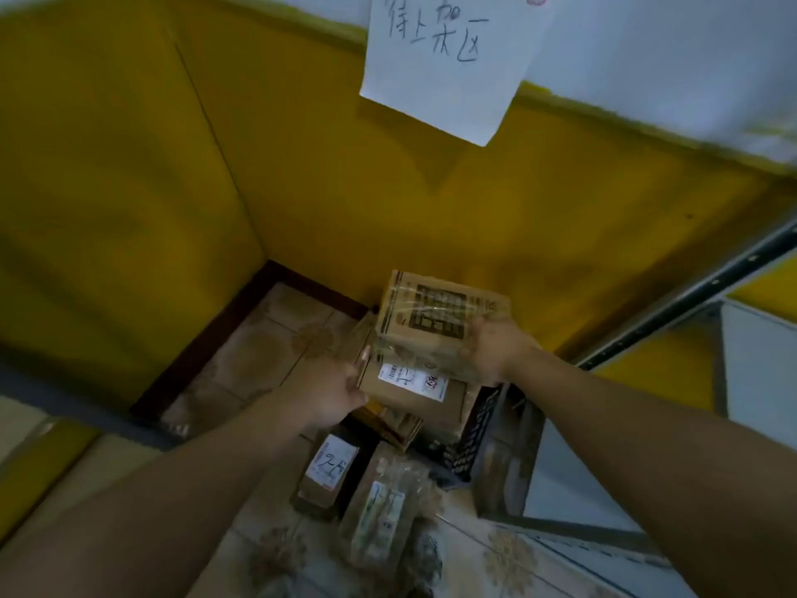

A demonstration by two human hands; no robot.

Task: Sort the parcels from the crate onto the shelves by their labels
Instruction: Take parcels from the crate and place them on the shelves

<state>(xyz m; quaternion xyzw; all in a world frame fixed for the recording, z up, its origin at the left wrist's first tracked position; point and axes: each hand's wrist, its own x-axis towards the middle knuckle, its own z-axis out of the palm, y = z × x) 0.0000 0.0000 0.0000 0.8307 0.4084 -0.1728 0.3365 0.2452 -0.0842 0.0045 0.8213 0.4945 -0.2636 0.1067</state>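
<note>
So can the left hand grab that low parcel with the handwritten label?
Probably not yet: the left hand grips the labelled cardboard box, and the right hand holds the taped box. The low parcel lies uncovered.

Bare tiled floor (267, 351) is lying open to the left of the stacked parcels, with the yellow wall (129, 187) closing the corner behind and to the left. On the right, a grey shelf upright (690, 302) is slanting past, and the black crate (478, 425) is standing near it, narrowing that side. The left hand (332, 390) is gripping the labelled box (409, 386) at its left end and the right hand (491, 351) is gripping the top box (440, 321), blocking both sides. Nearer, a brown parcel (327, 472) and a bubble-wrapped parcel (384, 520) are lying side by side. A paper sign (448, 58) is hanging well above.
</note>
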